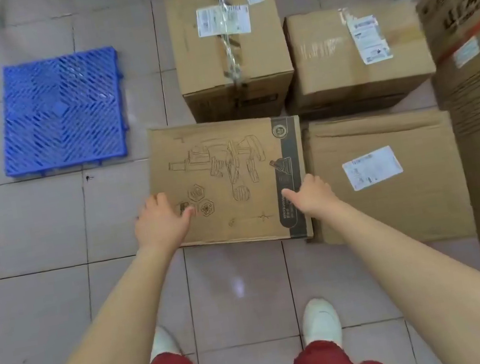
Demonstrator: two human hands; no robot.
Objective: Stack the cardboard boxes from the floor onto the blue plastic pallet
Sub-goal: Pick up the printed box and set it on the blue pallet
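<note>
Printed box (229,180) lies flat on the floor (51,227), well right of the blue pallet (62,112), which carries nothing yet. Left hand (162,222) and right hand (313,195) each grip an opposite side edge, probably a balanced hold for lifting. Taped box (230,48) stands just behind.

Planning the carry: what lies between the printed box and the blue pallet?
Only bare tiled floor separates the printed box from the blue pallet, as the head view shows.

Character "本" on right stacked box (463,8); shipping labels (222,21) blurred, unreadable
</note>
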